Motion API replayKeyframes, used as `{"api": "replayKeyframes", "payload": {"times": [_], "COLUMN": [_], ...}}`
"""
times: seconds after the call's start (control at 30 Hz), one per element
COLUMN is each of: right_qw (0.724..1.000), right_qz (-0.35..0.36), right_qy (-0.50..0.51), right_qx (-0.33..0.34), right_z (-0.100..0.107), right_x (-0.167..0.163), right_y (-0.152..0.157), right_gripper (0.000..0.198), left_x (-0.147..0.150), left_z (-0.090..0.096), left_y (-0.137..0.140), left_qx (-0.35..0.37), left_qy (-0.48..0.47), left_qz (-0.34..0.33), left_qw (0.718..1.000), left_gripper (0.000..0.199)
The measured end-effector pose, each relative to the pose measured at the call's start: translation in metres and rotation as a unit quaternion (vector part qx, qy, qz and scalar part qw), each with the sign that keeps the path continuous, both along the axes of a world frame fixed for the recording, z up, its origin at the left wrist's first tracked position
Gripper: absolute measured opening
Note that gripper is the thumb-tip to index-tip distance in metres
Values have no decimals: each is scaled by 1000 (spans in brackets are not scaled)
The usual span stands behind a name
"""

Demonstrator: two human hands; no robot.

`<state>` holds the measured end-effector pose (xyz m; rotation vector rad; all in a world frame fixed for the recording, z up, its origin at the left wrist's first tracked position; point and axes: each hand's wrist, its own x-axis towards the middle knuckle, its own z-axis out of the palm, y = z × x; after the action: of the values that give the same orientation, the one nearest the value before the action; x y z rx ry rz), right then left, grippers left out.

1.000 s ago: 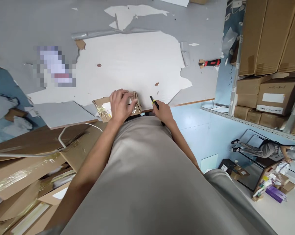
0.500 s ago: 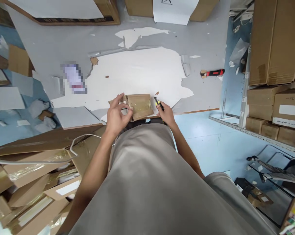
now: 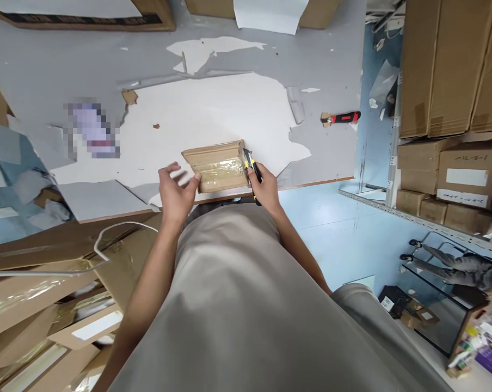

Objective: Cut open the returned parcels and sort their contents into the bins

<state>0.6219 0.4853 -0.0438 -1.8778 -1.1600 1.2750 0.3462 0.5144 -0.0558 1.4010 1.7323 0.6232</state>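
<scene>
brown cardboard box, crossed with clear shiny tape, noted at the near edge of the table; whether its underside rests flat cannot be told. hands apart, box between them. left hand: fingers spread, thumb at the box's left end. right hand: closed around a black-and-yellow cutter, tip beside the box's right end. blade extension unclear. advised: brace the box squarely, keep the tip clear of the left thumb and the body, and keep any stroke shallow. red-and-black knife lies apart, rightward.
</scene>
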Motion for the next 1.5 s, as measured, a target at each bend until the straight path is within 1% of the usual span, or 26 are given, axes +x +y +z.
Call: {"api": "replayKeyframes", "payload": {"times": [0.03, 0.07, 0.1, 0.17, 0.2, 0.23, 0.27, 0.37, 0.47, 0.53, 0.63, 0.77, 1.0, 1.07, 1.13, 1.27, 1.4, 1.5], "right_qw": [1000, 1000, 999, 999, 999, 999, 999, 998, 991, 984, 974, 962, 952, 951, 951, 952, 960, 964], "right_qz": [-11, -19, -23, -19, -17, -15, -15, -3, 32, 55, 88, 112, 126, 119, 106, 70, 46, 31], "right_qy": [-10, -17, -22, -28, -31, -36, -41, -70, -127, -165, -207, -245, -261, -260, -257, -251, -239, -230], "right_qx": [2, 1, -2, -8, -9, -8, -6, 8, 27, 23, -4, -46, -103, -119, -136, -161, -138, -132], "right_z": [0, -1, -1, 0, 0, 2, 3, 12, 25, 33, 45, 58, 74, 74, 69, 50, 34, 30], "right_x": [-1, -1, -2, -2, -3, -3, -2, -3, -4, -5, -7, -11, -20, -25, -32, -44, -46, -44], "right_y": [-1, -2, -2, -2, -2, -1, -1, -1, -3, -4, -4, 0, 7, 11, 16, 23, 14, 7], "right_gripper": [63, 60, 58, 52, 50, 47, 46, 43, 40, 39, 41, 44, 46, 46, 45, 39, 37, 28], "left_x": [7, 15, 25, 47, 57, 67, 74, 85, 87, 90, 97, 103, 99, 98, 99, 100, 100, 101], "left_z": [5, 11, 17, 24, 26, 27, 26, 22, 18, 18, 19, 21, 23, 23, 21, 14, 11, 9], "left_y": [6, 13, 21, 37, 43, 47, 50, 47, 35, 28, 22, 19, 18, 17, 16, 12, 7, 5], "left_qx": [36, 69, 94, 109, 109, 108, 107, 102, 91, 86, 82, 76, 70, 70, 71, 72, 68, 60], "left_qy": [34, 60, 77, 76, 71, 70, 72, 88, 97, 99, 95, 85, 76, 71, 60, 34, 31, 45], "left_qz": [-42, -99, -166, -288, -329, -355, -367, -354, -328, -312, -294, -283, -305, -309, -309, -308, -316, -327], "left_qw": [998, 991, 979, 948, 935, 926, 921, 926, 935, 941, 947, 952, 947, 946, 946, 948, 946, 942], "left_gripper": [73, 75, 74, 70, 69, 68, 69, 70, 70, 71, 72, 73, 75, 74, 73, 73, 73, 73]}}
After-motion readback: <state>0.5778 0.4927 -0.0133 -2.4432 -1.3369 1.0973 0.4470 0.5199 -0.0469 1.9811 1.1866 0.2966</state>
